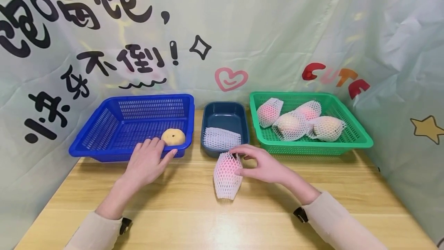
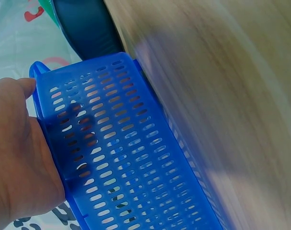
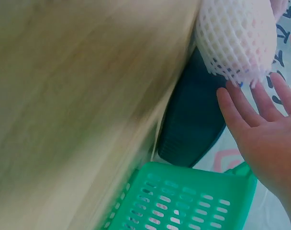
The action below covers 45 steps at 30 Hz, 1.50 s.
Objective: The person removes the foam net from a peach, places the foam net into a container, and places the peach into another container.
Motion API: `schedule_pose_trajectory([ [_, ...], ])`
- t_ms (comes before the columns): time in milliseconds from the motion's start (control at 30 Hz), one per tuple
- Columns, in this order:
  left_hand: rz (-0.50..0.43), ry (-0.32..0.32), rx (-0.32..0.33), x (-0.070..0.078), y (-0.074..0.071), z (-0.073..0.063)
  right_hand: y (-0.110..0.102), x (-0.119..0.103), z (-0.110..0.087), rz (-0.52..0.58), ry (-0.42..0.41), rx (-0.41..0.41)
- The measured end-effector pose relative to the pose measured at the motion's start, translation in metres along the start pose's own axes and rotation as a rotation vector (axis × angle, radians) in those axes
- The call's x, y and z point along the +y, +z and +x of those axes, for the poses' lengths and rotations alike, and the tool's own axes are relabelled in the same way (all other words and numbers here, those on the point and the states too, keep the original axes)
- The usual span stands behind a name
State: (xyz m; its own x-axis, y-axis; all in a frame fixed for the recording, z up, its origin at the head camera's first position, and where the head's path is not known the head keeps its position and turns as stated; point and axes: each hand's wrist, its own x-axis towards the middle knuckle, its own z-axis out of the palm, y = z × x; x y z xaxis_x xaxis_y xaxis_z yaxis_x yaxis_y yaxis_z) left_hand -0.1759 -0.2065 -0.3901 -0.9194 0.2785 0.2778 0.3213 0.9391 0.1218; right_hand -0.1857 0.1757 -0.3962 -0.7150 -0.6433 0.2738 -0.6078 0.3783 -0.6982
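Net-sleeved fruit (image 1: 227, 176): sitting just in front of the navy tray (image 1: 225, 119), showing pink through white mesh; whether it is touching the wood-grain table (image 1: 194, 211), I cannot tell.
Right hand (image 1: 265, 167): pinching the sleeve's upper side; the right-wrist view is cutting off the thumb.
Left hand (image 1: 147, 159): reaching over the rim of the slotted plastic blue basket (image 1: 149, 109) beside a smooth, round yellow fruit (image 1: 173, 137); fingertips are hiding, so their grip I cannot tell.
Loose mesh sleeve (image 1: 222, 138): lying flattened inside the tray.
Green basket (image 1: 312, 148): holding four netted fruits (image 1: 291, 124), partly overlapping.
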Motion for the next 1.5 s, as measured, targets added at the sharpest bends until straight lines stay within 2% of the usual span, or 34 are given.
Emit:
schedule_pose_trajectory([
  [167, 0.0, 0.001, 0.001, 0.0, -0.001, 0.0, -0.008, -0.005, -0.005, -0.001, -0.043, 0.12],
  [467, 0.0, 0.003, -0.002, 0.0, 0.0, 0.0, -0.032, -0.013, -0.019, 0.008, -0.041, 0.35],
  [567, 0.002, 0.004, 0.004, 0.001, -0.001, 0.0, -0.042, -0.011, -0.025, -0.06, -0.044, 0.422],
  [733, -0.001, 0.006, 0.008, 0.001, 0.0, 0.0, -0.057, -0.001, -0.039, -0.27, 0.0, 0.496],
  [867, -0.004, 0.007, 0.008, 0.001, 0.0, 0.0, -0.067, 0.008, -0.052, -0.411, 0.091, 0.477],
  [1167, 0.0, 0.005, 0.004, 0.0, 0.0, 0.0, -0.087, 0.022, -0.073, -0.626, 0.269, 0.345],
  [1500, -0.01, 0.001, 0.001, -0.002, 0.002, 0.001, -0.097, 0.032, -0.069, -0.717, 0.385, 0.202],
])
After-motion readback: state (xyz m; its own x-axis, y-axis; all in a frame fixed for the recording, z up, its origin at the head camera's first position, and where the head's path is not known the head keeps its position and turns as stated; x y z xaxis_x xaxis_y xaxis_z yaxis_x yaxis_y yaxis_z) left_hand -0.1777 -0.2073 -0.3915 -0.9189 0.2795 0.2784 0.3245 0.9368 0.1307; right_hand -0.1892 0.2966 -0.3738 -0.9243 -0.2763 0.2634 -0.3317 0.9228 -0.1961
